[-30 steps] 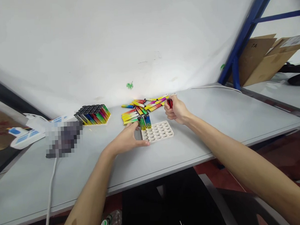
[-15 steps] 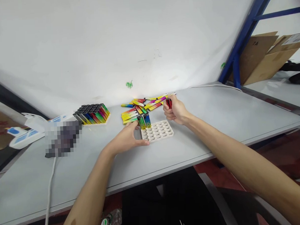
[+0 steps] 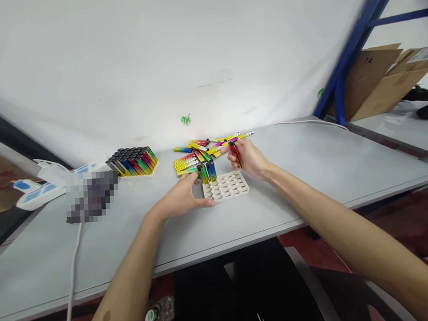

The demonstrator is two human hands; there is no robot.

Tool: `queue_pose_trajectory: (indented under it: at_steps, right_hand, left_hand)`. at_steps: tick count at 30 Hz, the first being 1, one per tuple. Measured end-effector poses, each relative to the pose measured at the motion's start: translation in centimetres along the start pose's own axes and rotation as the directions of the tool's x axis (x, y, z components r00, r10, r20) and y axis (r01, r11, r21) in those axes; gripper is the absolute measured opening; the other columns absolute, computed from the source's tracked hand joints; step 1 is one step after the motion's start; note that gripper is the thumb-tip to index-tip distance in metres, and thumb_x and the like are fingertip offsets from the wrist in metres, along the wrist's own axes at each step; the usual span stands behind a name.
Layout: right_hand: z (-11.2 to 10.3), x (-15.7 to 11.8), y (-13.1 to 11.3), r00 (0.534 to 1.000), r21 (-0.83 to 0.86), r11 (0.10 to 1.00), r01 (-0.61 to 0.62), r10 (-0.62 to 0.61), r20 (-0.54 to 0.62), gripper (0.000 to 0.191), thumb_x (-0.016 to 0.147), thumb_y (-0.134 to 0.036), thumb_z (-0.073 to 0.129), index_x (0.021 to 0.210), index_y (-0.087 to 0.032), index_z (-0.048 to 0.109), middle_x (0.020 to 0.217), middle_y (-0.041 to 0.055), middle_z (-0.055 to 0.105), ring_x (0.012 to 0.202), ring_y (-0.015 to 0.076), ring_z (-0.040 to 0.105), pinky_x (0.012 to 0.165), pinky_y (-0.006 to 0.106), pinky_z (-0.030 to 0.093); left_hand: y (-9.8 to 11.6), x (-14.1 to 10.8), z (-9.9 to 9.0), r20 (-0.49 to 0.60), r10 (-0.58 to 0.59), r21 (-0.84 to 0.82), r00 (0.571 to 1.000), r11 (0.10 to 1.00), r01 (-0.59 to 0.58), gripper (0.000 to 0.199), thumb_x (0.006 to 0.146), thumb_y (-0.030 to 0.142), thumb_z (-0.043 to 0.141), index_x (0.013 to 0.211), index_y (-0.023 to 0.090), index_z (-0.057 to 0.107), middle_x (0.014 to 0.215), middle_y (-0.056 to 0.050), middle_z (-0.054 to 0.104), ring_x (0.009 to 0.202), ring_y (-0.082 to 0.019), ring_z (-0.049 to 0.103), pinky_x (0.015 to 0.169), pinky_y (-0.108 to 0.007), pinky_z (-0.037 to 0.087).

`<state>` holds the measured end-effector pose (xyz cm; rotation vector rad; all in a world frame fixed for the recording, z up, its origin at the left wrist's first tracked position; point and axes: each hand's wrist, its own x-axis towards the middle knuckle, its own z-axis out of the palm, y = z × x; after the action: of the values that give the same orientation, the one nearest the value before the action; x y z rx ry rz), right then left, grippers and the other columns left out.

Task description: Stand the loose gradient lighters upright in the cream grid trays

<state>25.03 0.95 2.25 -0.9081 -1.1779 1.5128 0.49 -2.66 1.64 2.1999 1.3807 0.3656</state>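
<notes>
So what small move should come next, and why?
Probably bring the black-topped red lighter in the right hand over the white, slotted rectangular tray: only two multicoloured lighters stand in it, and the left hand is at its end.

2 lighters (image 3: 211,172) stand in the tray (image 3: 246,191); loose lighters (image 3: 186,165) lie behind it, a 2nd tray (image 3: 144,177) to its left, a power strip (image 3: 41,197) farther left.

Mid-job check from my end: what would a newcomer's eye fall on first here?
Probably the loose pile of shiny, multicoloured lighters near the wall, behind the white tray. Next, the packed block of standing, black-topped lighters farther left. Then the red lighter in the right hand, near the tray's far right corner, with the left hand at its left end.
</notes>
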Motion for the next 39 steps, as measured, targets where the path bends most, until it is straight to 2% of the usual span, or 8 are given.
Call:
queue_pose_trajectory:
  at_steps: [6,13,20,24,27,29,35,39]
  right_hand:
    - [0.0,-0.1,0.8,0.957,-0.303,0.92,0.247,-0.182,0.227,0.023,0.091,-0.039,0.066,0.087,-0.017,0.067,0.087,0.0036,0.069,0.08,0.0146,0.062,0.079,0.029,0.05]
    - [-0.3,0.3,1.3,0.915,-0.524,0.753,0.398,-0.282,0.289,0.016,0.09,-0.033,0.066,0.088,-0.017,0.069,0.083,0.0029,0.07,0.077,0.0173,0.063,0.076,0.034,0.051]
    - [-0.4,-0.3,0.5,0.911,-0.632,0.657,0.411,-0.265,0.316,0.018,0.092,-0.033,0.063,0.095,-0.017,0.07,0.084,0.0031,0.07,0.077,0.017,0.061,0.075,0.034,0.047]
    - [-0.6,-0.4,0.6,0.913,-0.688,0.602,0.406,-0.236,0.333,0.018,0.091,-0.035,0.065,0.09,-0.017,0.068,0.08,0.0019,0.069,0.075,0.0167,0.06,0.075,0.033,0.045]
    - [-0.6,-0.5,0.6,0.907,-0.712,0.563,0.419,-0.221,0.36,0.022,0.091,-0.038,0.066,0.084,-0.018,0.066,0.08,0.0025,0.07,0.076,0.0173,0.061,0.074,0.033,0.045]
    - [-0.5,-0.6,0.6,0.907,-0.729,0.544,0.416,-0.194,0.373,0.027,0.09,-0.045,0.067,0.084,-0.018,0.066,0.083,0.0032,0.071,0.078,0.0182,0.062,0.073,0.033,0.045]
    - [-0.3,-0.5,0.8,0.934,-0.687,0.636,0.351,-0.292,0.206,0.06,0.104,-0.061,0.03,0.096,-0.018,0.07,0.099,0.0082,0.074,0.093,0.0217,0.064,0.083,0.035,0.046]
    - [-0.9,0.4,1.0,0.924,-0.658,0.685,0.313,-0.38,0.044,0.047,0.105,-0.051,0.036,0.103,-0.017,0.07,0.099,0.0075,0.074,0.096,0.0205,0.065,0.086,0.034,0.045]
  left_hand:
    - [0.1,0.0,0.0,-0.006,0.02,-0.009,1.0,1.0,-0.02,0.079,0.066,0.066,0.079,0.126,0.02,0.055,0.127,-0.013,0.061,0.119,-0.033,0.058,0.098,-0.045,0.051]
    - [0.0,0.0,0.0,0.003,0.008,-0.005,1.0,1.0,-0.008,0.084,0.066,0.067,0.079,0.13,0.02,0.054,0.129,-0.013,0.06,0.122,-0.033,0.057,0.1,-0.045,0.05]
    - [-0.1,-0.1,-0.2,-0.016,0.016,-0.058,1.0,0.998,-0.017,0.087,0.064,0.063,0.082,0.136,0.022,0.054,0.133,-0.012,0.062,0.123,-0.033,0.058,0.099,-0.044,0.052]
    - [-1.2,0.5,-0.6,-0.207,-0.027,-0.047,0.978,0.999,0.017,0.068,0.086,0.055,0.062,0.145,0.024,0.049,0.143,-0.01,0.057,0.126,-0.03,0.056,0.099,-0.044,0.051]
    - [-2.5,1.2,-0.4,-0.42,-0.004,0.209,0.908,0.973,0.101,0.047,0.091,0.034,0.051,0.135,0.021,0.06,0.136,-0.011,0.06,0.129,-0.032,0.049,0.11,-0.049,0.042]
    - [-3.1,1.6,-0.1,-0.435,-0.017,0.36,0.9,0.913,0.191,0.039,0.091,0.03,0.051,0.126,0.021,0.066,0.129,-0.013,0.062,0.126,-0.035,0.049,0.11,-0.053,0.038]
    - [-3.3,2.0,0.3,-0.415,-0.048,0.458,0.909,0.852,0.254,0.034,0.096,0.039,0.047,0.106,0.02,0.073,0.11,-0.014,0.07,0.113,-0.036,0.053,0.103,-0.054,0.04]
    - [-2.5,2.1,-0.1,-0.466,-0.073,0.292,0.882,0.928,0.231,0.04,0.1,0.04,0.039,0.103,0.02,0.073,0.098,-0.011,0.075,0.102,-0.032,0.059,0.093,-0.047,0.045]
